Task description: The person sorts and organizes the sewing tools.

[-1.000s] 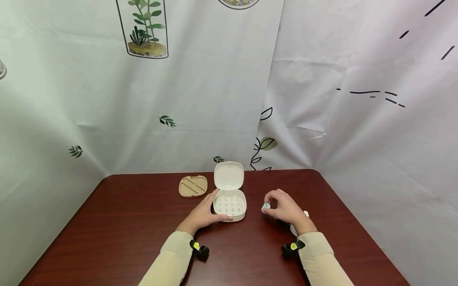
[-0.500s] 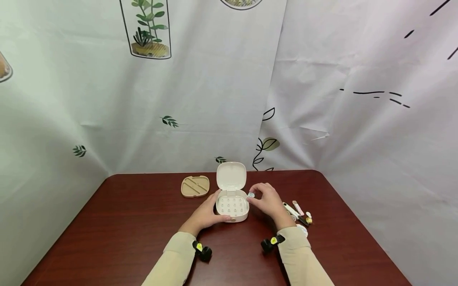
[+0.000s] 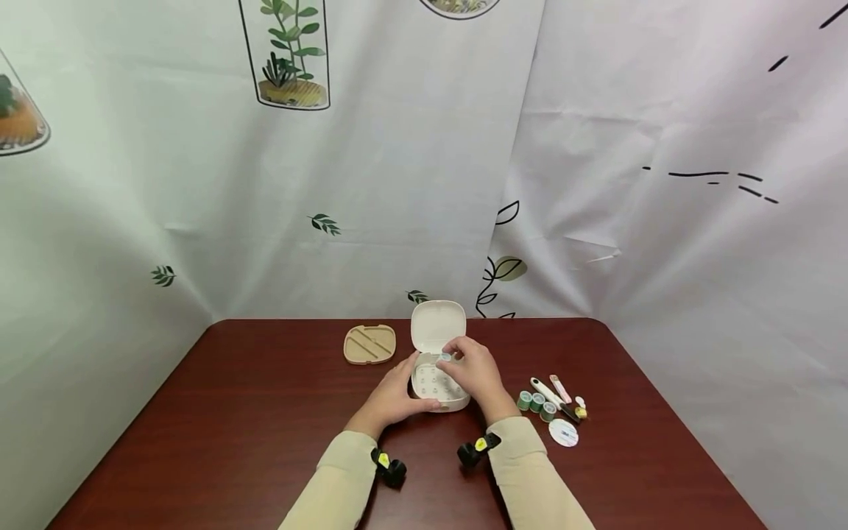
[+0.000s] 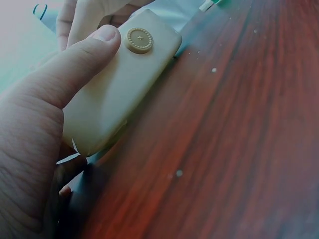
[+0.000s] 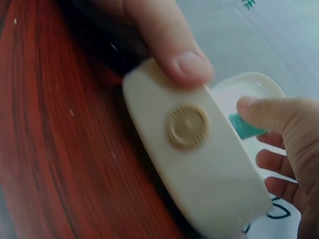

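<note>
In the head view, two pale sleeves (image 3: 336, 478) are slanting inward from the lower edge, and both hands are working at the open cream box (image 3: 456, 405). The left hand (image 3: 389, 403) is gripping the box's left side: its thumb is stretching along the front wall, while its fingers are curving toward the back corner. The right hand (image 3: 475, 373) is arching over the box's right part, its wrist bending inward, its thumb and forefinger closing in a narrow pinch on a green spool (image 3: 444, 358). That spool is sitting within the pinch above the back of the box, in front of the raised lid (image 3: 439, 326); whether it is touching the pegs (image 3: 435, 380) I cannot tell. Three other spools (image 3: 537, 403) are standing on the dark red table (image 3: 265, 419), beside the right forearm.

In the left wrist view, the left thumb is lying slantwise across the cream wall, its tip resting just beside a round button (image 4: 139, 40). Part of a finger is showing by the lower corner. The right hand is partly showing behind the upper edge, its pinch hidden.

In the right wrist view, the left thumb is pressing on the wall's top edge near the button. The right thumb is lying against the spool, and the other visible fingers are curling below it.
</note>
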A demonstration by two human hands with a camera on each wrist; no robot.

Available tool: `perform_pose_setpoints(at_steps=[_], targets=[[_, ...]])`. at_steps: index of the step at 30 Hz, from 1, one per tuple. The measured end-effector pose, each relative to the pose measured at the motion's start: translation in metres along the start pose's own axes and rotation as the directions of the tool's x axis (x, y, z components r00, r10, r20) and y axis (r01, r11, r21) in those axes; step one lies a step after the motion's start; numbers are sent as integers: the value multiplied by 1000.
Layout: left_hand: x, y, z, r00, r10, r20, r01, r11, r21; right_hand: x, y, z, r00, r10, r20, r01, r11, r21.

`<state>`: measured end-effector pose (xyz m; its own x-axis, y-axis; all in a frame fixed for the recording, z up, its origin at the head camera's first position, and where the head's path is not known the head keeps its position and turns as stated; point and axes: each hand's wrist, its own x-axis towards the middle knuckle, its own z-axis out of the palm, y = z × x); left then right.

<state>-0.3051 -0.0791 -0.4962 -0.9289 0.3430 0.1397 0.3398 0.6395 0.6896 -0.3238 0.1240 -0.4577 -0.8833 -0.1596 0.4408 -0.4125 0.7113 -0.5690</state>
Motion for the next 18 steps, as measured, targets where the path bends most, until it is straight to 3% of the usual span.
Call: perform_pose_setpoints(at_steps=[9,18], targets=[[0,1,3,1000,19,-17,-19,1000,1,2,-16,17,998,68,9,-66,993,-99],[-1,3,1,1000,9,-8,-9,1000,-6,1,-25,26,997,79,22,-72,976,-204]])
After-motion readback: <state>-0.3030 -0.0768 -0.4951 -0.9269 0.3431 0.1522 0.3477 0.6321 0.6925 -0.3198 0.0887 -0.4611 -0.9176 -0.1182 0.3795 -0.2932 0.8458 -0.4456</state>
